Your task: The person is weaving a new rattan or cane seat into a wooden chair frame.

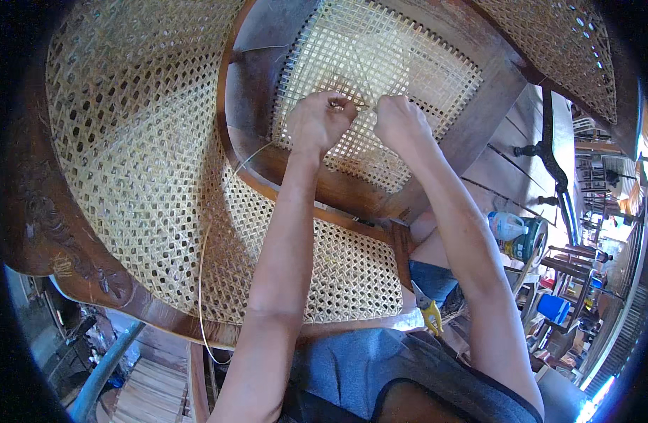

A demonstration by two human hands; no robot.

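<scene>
My left hand (320,123) is closed in a pinch above a wooden-framed woven cane panel (370,42). Just beside it, my right hand (403,125) is curled into a fist with the thumb side toward the left. A thin cane strand (363,106) spans the small gap between the two hands, close over the weave. Its ends are hidden by my fingers. The panel's open lattice has strands running through holes along the frame (282,151). Part of the weave lies under my hands and in their shadow.
Larger finished cane panels (133,134) surround the frame at left and below. A loose cane strand (201,282) loops down on the left. A yellow-handled cutting tool (431,316) lies by my lap. Beyond, at right, are a plastic jug (507,226), a blue container (552,308) and wooden furniture.
</scene>
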